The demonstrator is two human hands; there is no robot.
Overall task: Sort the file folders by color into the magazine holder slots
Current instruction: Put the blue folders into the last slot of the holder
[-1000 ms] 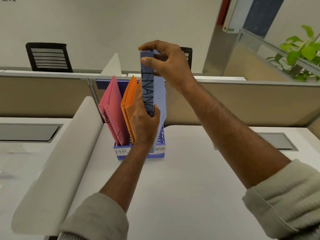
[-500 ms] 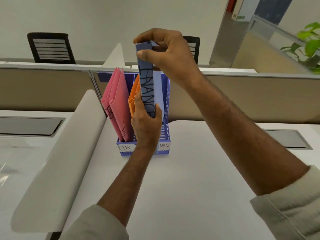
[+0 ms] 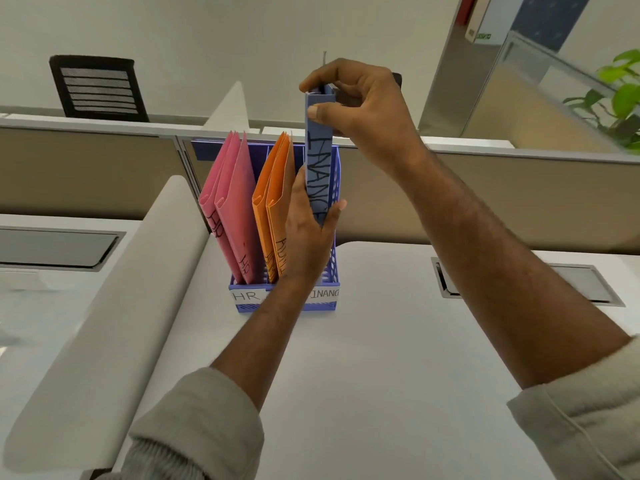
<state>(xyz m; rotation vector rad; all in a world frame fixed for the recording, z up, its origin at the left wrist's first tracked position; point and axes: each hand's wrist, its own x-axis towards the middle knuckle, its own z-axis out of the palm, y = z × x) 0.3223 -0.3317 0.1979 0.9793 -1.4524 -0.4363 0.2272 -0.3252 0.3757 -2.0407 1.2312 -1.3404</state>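
Observation:
A blue magazine holder (image 3: 332,271) stands on the white desk with labelled slots. Two pink folders (image 3: 232,206) lean in the left slot marked HR. Two orange folders (image 3: 277,209) stand in the middle slot. A blue folder (image 3: 317,168) with black lettering is upright over the right slot, its lower end hidden behind my left hand. My right hand (image 3: 360,98) pinches the folder's top edge. My left hand (image 3: 308,233) grips its lower part, thumb on the right side.
A long white partition (image 3: 104,306) runs along the left of the desk. Cable hatches (image 3: 571,282) are set into the desktop at left and right. A tan divider wall (image 3: 519,199), a black chair (image 3: 97,88) and a green plant (image 3: 620,95) stand behind.
The view has shifted, so the holder sits lower and more to the right. Both hands keep their hold on the blue folder over the right slot; the orange folders show more fully.

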